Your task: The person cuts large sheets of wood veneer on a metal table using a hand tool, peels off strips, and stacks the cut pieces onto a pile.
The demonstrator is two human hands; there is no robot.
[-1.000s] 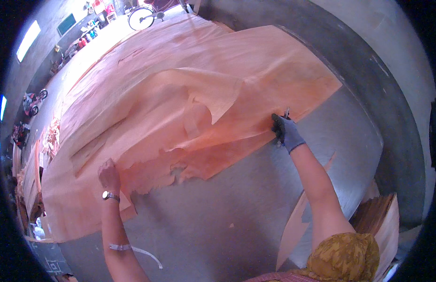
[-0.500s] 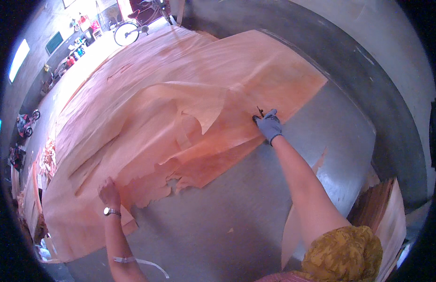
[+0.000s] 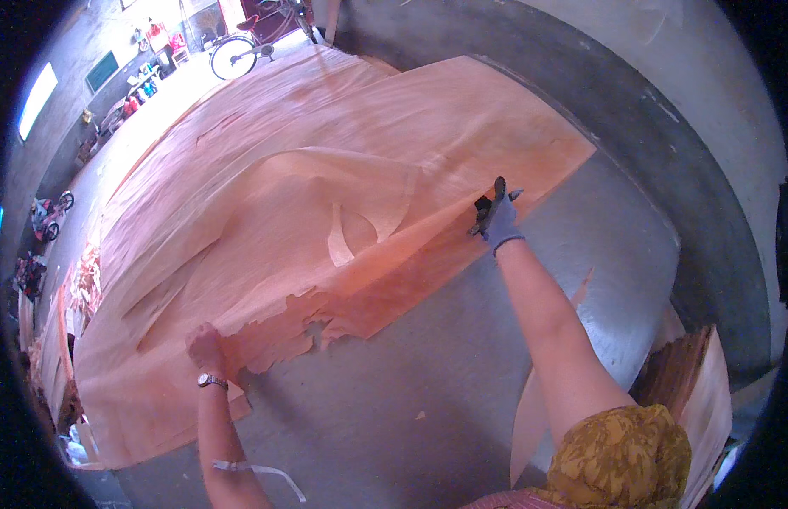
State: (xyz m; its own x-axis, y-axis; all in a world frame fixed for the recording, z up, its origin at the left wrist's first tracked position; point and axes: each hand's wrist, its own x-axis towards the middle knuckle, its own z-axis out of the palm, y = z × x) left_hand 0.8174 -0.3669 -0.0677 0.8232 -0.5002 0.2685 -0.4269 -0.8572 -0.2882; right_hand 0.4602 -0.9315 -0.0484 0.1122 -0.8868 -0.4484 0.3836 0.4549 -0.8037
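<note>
A large, thin, orange-tan wood veneer sheet (image 3: 266, 216) lies rumpled over a broad stack, its near edge ragged and torn. My bare left hand (image 3: 205, 346), a watch on its wrist, is closed at the sheet's near left part; the fingertips are partly hidden. Farther right, my right hand (image 3: 500, 225) wears a grey-blue glove and is at the sheet's near right edge. Dark shapes (image 3: 482, 205) show at its fingers; whether they are a small tool or the glove's dark coating is hard to tell. A curved loose strip (image 3: 339, 239) lies on the veneer between the hands.
A smooth grey surface (image 3: 368, 424) spreads in front of me, with a pointed veneer scrap (image 3: 530, 416) near my right arm. More veneer (image 3: 699, 382) leans at the lower right. A grey wall (image 3: 665, 161) curves along the right. A bicycle (image 3: 234, 58) stands at the far end.
My right hand has shifted slightly right and turned, showing more dark areas. The sheet's raised middle flap has settled flatter, and the curved strip shows more. My left hand has moved slightly right.
</note>
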